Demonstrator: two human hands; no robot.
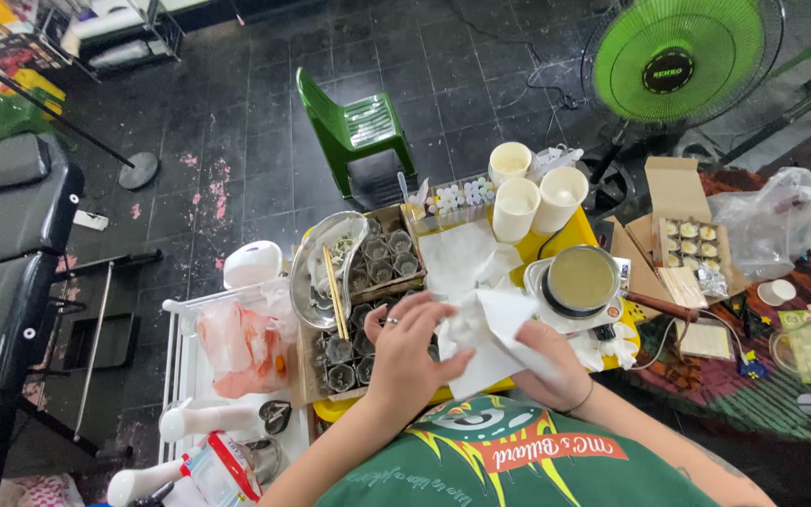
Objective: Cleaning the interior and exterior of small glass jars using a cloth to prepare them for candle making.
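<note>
Closest to me, my green printed shirt (pixel 509 460) is filling the bottom of the view, and just above it both my hands are working a crumpled white tissue paper (pixel 492 330). My left hand (pixel 412 349), with a ring on one finger, is lying over the left part of the paper, fingers curled and pressing into the crumple. My right hand (pixel 548 364) is gripping the paper from underneath, fingers closed around its lower edge, so the sheet is being held between both hands above the near edge of the yellow tray (pixel 582 231).

Under my left hand a cardboard box of small empty glass jars (pixel 368 310) is sitting, and a metal kidney dish (pixel 323 268) with a pair of wooden sticks (pixel 335 291) is leaning on the box's left side. Beyond the paper, a round metal pot of pale wax (pixel 582 279) is resting on a small scale, just beside my right hand. Farther back, three cream paper cups (pixel 537 192) are standing together, with a clear box of small vials (pixel 452 199) to their left. Off to the right, an open cardboard box (pixel 682 235) is holding filled little jars. A green plastic chair (pixel 354 127) and a green fan (pixel 678 56) are standing on the dark tiled floor (pixel 237 141).
</note>
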